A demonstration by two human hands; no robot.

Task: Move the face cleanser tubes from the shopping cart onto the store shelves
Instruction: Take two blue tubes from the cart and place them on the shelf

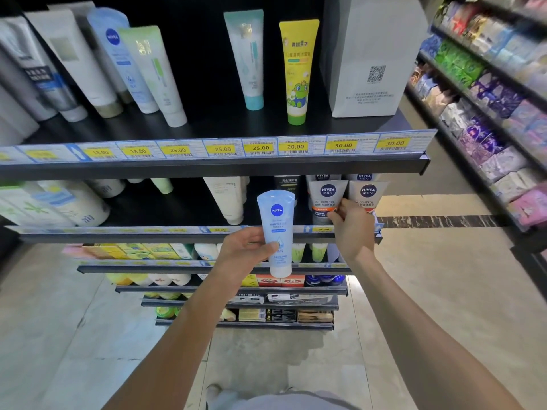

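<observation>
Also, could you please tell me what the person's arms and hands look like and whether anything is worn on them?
The left forearm and right forearm are bare to the frame's edge, with no sleeves showing. The left hand and right hand wear no gloves, and no watch, ring or bracelet is visible.

One wide-angle view, worn on the head, faces forward and tilts down at a black shelf unit (213, 168), near enough that its tiers fill 9 to 1 o'clock. The floor (88, 335) shows at 6 o'clock; a farther aisle rack (488, 93) curves away at 3 o'clock.
</observation>
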